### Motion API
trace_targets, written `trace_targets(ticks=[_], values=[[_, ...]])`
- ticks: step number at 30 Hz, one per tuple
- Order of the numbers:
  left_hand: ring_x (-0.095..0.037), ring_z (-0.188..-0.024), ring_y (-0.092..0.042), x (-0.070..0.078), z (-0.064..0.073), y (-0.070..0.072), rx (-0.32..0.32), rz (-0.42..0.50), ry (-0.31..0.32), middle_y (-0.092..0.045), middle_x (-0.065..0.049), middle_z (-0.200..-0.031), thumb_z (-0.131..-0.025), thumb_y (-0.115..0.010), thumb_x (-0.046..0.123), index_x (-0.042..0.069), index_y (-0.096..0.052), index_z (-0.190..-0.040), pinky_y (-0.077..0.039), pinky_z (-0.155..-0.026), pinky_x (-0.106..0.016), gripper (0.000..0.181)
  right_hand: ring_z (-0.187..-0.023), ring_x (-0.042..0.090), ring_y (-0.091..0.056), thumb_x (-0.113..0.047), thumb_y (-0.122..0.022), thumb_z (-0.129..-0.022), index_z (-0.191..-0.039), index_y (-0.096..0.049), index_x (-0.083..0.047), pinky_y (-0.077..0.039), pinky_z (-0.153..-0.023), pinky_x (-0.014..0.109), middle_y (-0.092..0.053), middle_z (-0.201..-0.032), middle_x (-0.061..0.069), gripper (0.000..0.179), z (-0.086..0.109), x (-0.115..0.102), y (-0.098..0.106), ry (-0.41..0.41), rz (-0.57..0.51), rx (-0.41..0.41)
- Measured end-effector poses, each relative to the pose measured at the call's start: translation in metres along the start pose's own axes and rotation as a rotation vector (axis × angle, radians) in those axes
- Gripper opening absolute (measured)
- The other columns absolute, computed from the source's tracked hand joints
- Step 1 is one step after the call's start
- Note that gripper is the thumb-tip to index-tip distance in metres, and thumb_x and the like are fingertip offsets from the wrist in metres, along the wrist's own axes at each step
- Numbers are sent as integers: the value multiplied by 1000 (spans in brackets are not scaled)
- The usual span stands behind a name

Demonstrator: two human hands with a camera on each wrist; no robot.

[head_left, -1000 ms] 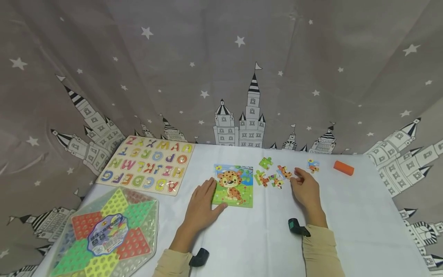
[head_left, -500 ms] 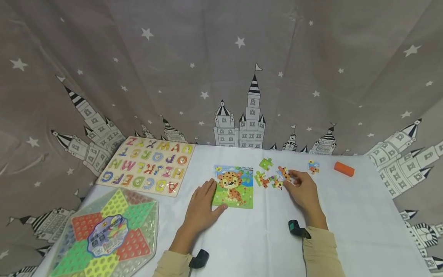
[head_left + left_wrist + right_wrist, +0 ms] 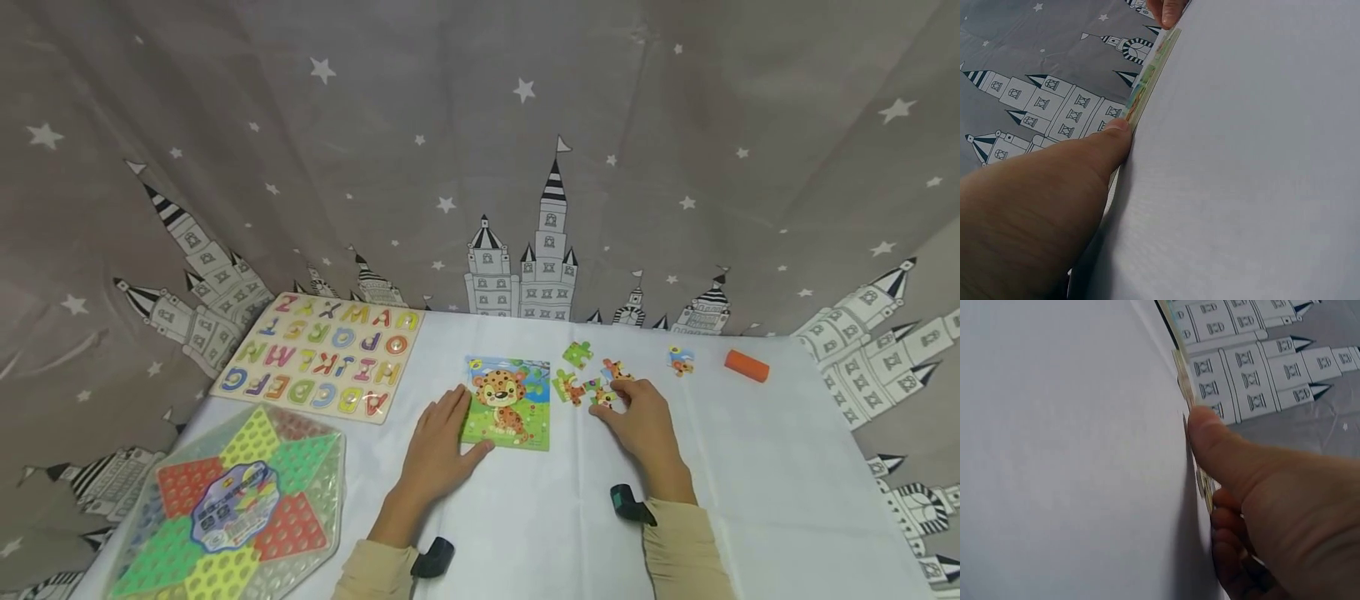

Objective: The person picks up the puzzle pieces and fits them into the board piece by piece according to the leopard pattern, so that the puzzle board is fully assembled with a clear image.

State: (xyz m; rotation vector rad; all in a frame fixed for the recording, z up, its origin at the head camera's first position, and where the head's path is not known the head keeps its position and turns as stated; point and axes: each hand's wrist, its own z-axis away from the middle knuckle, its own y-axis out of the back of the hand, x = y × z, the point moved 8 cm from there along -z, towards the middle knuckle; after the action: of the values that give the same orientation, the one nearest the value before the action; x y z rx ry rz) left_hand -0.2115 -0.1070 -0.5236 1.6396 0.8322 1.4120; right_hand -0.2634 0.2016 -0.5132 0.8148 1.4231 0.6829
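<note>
In the head view, my left hand lies along the left side of a small square leopard puzzle board, fingers stretched out and thumb at its front edge. The left wrist view shows that thumb on the rim of the board. My right hand pinches a green-and-white puzzle piece between thumb and fingers, partly covering it. Close around are a green piece, a yellow-green spotted piece and an orange spotted piece. In the right wrist view, pieces appear edge-on beside my thumb.
A blue puzzle piece and an orange cylinder lie at the back right. On the left are an alphabet board and a hexagonal Chinese checkers set under clear plastic. A grey castle-print curtain hangs behind the table.
My right hand has moved left and toward me, from the orange spotted piece to the green-and-white one. My left hand has stayed on the board.
</note>
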Motion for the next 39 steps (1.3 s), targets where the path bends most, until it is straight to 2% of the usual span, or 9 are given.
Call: trace_targets(ticks=[3, 9, 13, 16, 21, 25, 29, 33, 39], values=[[-30, -156, -27, 0, 0, -1, -1, 1, -2, -31, -9, -168, -92, -69, 52, 7, -36, -159, -20, -130, -49, 88, -115, 42, -60, -32, -81, -88, -127, -66, 2, -49, -104, 56, -64, -120, 24, 54, 1, -3, -2, -35, 19, 2], [-30, -156, -28, 1, 0, 0, 0, 0, -4, -31, -9, -168, -92, -69, 53, 7, -36, -158, -21, -130, -49, 87, -107, 39, -61, -26, -76, -92, -127, -65, 3, -52, -94, 53, -64, -115, 24, 47, 2, -9, -3, -127, 39, -30], [-31, -156, -29, 0, 0, 0, 3, -1, -8, -32, -9, -168, -92, -69, 52, 7, -37, -158, -22, -130, -49, 87, -113, 43, -59, -26, -73, -94, -131, -59, 7, -51, -98, 56, -61, -120, 29, 52, 5, -13, -5, -196, 46, -54], [-30, -156, -28, -2, -1, 0, 2, -5, -3, -31, -9, -168, -91, -69, 53, 8, -36, -159, -21, -130, -48, 88, -117, 46, -57, -29, -73, -94, -130, -57, 10, -50, -100, 57, -59, -123, 32, 56, 5, -17, -6, -217, 51, -39], [-29, -157, -27, -2, -2, -2, 0, -1, -1, -30, -8, -169, -91, -68, 54, 9, -34, -159, -19, -131, -48, 89, -110, 44, -58, -31, -75, -91, -119, -60, 11, -51, -94, 56, -60, -115, 31, 53, 2, -15, -5, -226, 67, -22], [-29, -157, -26, -3, -2, -2, -4, -3, 4, -30, -8, -169, -91, -68, 55, 9, -34, -160, -19, -131, -47, 89, -103, 41, -60, -29, -75, -91, -118, -58, 6, -51, -87, 53, -64, -111, 27, 47, 0, -10, -3, -239, 1, -30], [-28, -157, -25, -5, -2, -1, -7, -10, 10, -28, -8, -169, -92, -67, 56, 9, -33, -160, -18, -131, -47, 90, -92, 29, -66, -26, -72, -95, -115, -62, -3, -51, -76, 39, -70, -104, 17, 32, -2, -3, 6, -259, -176, 33], [-29, -157, -27, -7, -1, 1, 5, -11, 21, -30, -8, -168, -91, -68, 56, 8, -34, -160, -19, -131, -47, 90, -85, 13, -70, -25, -70, -98, -114, -68, -8, -51, -73, 25, -75, -102, 11, 23, -5, -10, 8, -207, -343, 27], [-29, -157, -26, -5, -1, -4, -16, 11, 11, -30, -9, -168, -91, -68, 55, 9, -29, -161, -18, -131, -47, 93, -82, 9, -68, -25, -74, -95, -105, -73, -11, -53, -75, 25, -78, -94, 5, 18, -3, -64, -23, -32, -347, -125]])
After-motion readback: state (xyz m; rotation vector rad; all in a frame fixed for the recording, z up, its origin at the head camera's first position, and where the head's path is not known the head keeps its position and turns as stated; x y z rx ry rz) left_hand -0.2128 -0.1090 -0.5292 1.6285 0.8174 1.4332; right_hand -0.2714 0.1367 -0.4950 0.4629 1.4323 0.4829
